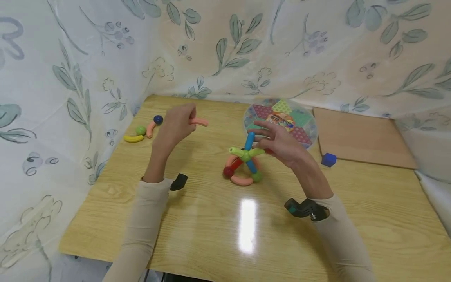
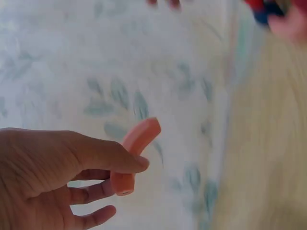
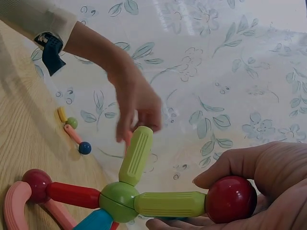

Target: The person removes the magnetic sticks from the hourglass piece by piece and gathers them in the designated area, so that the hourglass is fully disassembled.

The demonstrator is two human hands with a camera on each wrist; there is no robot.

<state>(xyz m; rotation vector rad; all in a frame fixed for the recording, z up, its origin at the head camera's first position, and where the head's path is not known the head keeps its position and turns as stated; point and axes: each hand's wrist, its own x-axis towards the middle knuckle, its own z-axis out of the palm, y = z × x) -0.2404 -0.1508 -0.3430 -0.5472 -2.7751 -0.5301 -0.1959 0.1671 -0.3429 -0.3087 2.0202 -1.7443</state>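
Observation:
My left hand (image 1: 177, 121) pinches a curved salmon-pink rod (image 2: 139, 139) between thumb and fingers, above the table's left half. In the middle of the table stands a building-toy structure of rods and balls. A green ball (image 3: 119, 201) is its hub, with yellow-green, red and blue rods leading out. A red ball (image 1: 228, 171), a green ball (image 1: 257, 177) and curved pink rods (image 1: 242, 180) form its base. My right hand (image 1: 282, 145) is at its right side, thumb and fingers about a dark red ball (image 3: 231, 199) capping a yellow-green rod (image 3: 170, 203).
At the back left lie a yellow curved rod (image 1: 133, 138), a green ball (image 1: 140, 130), a pink curved rod (image 1: 150, 129) and a dark blue ball (image 1: 158, 119). Behind the structure is a round patterned bag (image 1: 303, 121). A blue cube (image 1: 329, 159) sits by a brown board (image 1: 363, 137).

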